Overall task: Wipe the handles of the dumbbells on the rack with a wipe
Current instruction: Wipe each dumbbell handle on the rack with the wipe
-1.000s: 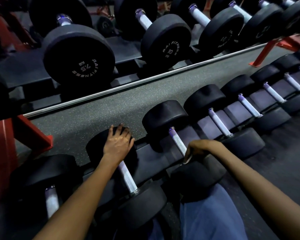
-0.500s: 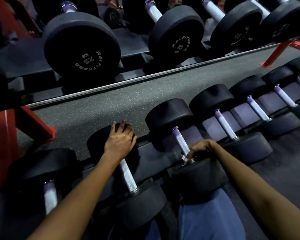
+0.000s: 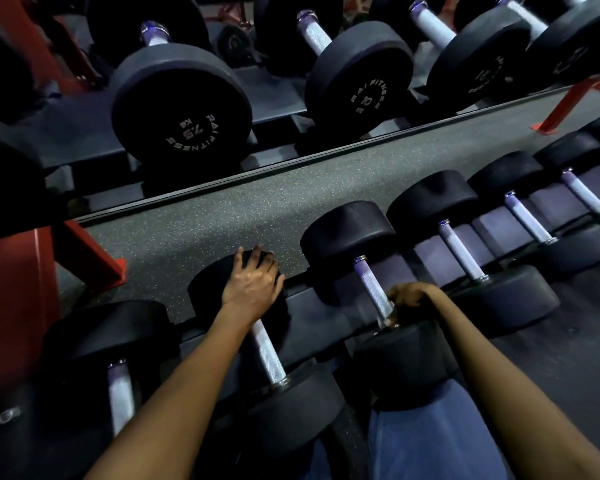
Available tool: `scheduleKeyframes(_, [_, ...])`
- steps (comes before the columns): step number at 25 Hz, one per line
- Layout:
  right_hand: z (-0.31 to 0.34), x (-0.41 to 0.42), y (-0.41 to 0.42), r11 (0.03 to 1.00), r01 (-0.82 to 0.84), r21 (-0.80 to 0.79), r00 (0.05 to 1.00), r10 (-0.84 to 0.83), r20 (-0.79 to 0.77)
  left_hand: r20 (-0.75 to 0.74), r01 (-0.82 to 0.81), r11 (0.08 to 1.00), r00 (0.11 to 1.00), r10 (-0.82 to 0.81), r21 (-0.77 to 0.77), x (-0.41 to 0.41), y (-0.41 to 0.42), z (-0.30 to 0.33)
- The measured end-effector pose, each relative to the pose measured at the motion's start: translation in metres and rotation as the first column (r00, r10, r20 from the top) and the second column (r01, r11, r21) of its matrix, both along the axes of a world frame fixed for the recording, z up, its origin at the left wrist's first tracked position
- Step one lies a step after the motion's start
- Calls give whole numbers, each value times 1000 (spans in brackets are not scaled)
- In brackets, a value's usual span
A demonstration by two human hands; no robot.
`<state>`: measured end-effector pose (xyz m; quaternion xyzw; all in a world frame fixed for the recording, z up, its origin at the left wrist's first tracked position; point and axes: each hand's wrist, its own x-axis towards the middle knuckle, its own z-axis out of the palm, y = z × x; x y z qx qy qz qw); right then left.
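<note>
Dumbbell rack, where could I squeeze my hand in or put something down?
Free: the speckled floor strip between the near dumbbells and the mirror edge. Narrow gaps lie beside each handle. Crowded: where the left hand rests and the right hand grips.

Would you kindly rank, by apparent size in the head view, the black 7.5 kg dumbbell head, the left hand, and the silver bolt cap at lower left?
1. Black round 7.5 kg dumbbell head, reflected in the mirror.
2. Left hand.
3. Silver bolt cap.

Bare floor strip (image 3: 222,209) lies open between two crowded dumbbell racks (image 3: 326,299)
</note>
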<state>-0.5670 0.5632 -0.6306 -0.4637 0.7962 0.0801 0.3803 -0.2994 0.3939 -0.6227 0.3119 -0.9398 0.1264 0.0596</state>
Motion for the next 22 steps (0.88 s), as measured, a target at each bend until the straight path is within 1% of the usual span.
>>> scheduleKeyframes(2, [7,6,1,1000,-4,-29,999,3,-43,45,-29,998,999,26,62,-1,0,3])
scheduleKeyframes(4, [18,7,8,1000,7,-23,996,-9,-91,68,-26,997,997,21,75,0,2,5])
scheduleKeyframes(6, [22,5,15,998,51,-37,985,-56,-164,106,-27,997,994,19,70,-2,5,6])
scheduleKeyframes(8, [17,7,18,993,91,-69,983,-101,-155,165,-32,997,986,20,66,-8,5,10])
scheduleKeyframes(10, [6,14,18,986,116,-118,981,-132,-141,188,-18,998,982,8,53,-12,4,10])
scheduleKeyframes(13, [3,19,19,964,170,-204,961,-207,-181,186,-10,1000,982,5,27,-12,3,9])
scheduleKeyframes(15, [10,24,21,957,184,-223,946,-234,-224,154,-11,1000,988,8,20,-6,4,7])
scheduleKeyframes(17, [16,31,21,947,204,-249,941,-260,-219,122,-7,1000,992,5,19,-2,5,6])
scheduleKeyframes(22, [15,45,25,925,256,-281,896,-336,-291,93,18,1000,995,-18,6,0,4,8])
